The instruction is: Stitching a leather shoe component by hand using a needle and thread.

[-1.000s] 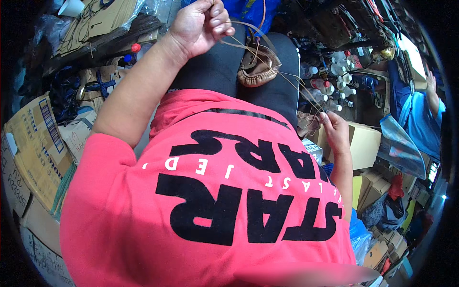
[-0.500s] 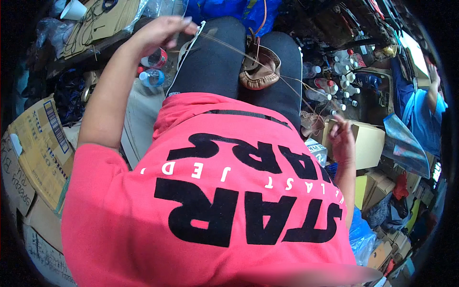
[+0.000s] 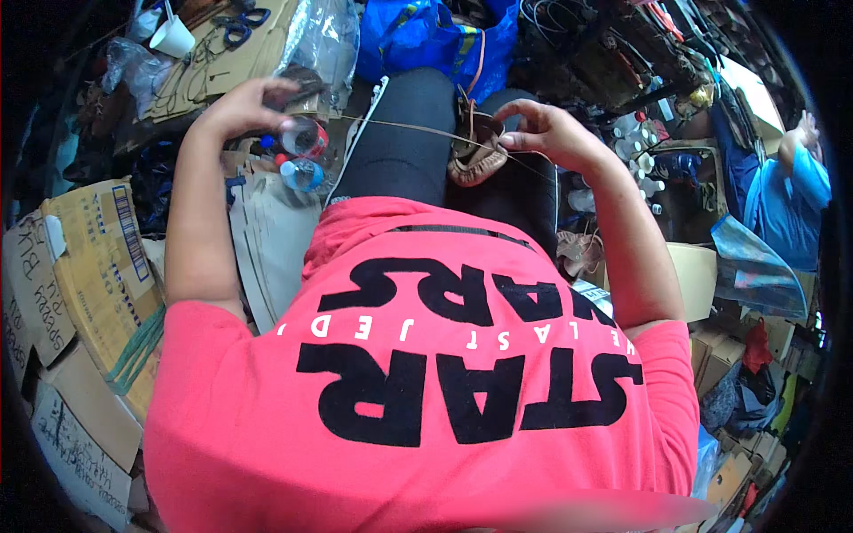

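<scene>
A brown leather moccasin (image 3: 480, 166) with a gathered, puckered toe rests between my dark-trousered knees. My right hand (image 3: 555, 135) is at its upper edge, thumb and forefinger brought together on a thin thread. That pale thread (image 3: 400, 125) stretches taut from the moccasin across my left thigh to my left hand (image 3: 253, 108). My left hand is raised out to the side with curled fingers, somewhat blurred, and seems to grip the thread's far end. An orange-brown cord (image 3: 481, 67) runs up from the moccasin past a blue bag.
Plastic bottles (image 3: 304, 174) stand beside my left leg, and several more are grouped past my right knee. Cardboard (image 3: 93, 275) is stacked at the left. Scissors (image 3: 238, 34) and a white cup (image 3: 172, 37) lie at far left. Another person in a blue shirt (image 3: 791, 209) is at the right.
My right hand has come in from far out on the right to the moccasin. My left hand has moved left and a little lower, with the thread still stretched. The view has shifted slightly.
</scene>
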